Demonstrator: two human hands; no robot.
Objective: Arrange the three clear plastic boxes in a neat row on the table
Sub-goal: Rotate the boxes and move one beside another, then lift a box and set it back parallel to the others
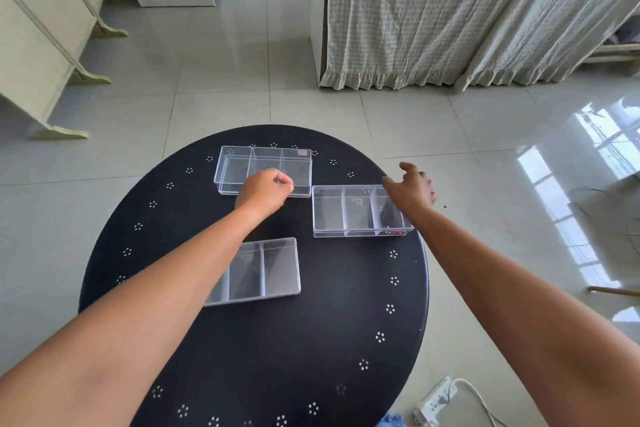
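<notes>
Head view: boxes (265, 170) scattered, table (311, 340) roomy

Single view only, head cam, wide-angle. Looks fwd and steeply down from above the near edge of the round black bench (242, 357), close enough that both forearms enter from the bottom corners. Bench fills lower centre; its near rim is cut off by the frame bottom. Far part shows tiled floor (214, 80), cabinet far left, curtain (433, 17) far right. Edges bend w/ lens distortion.
</notes>
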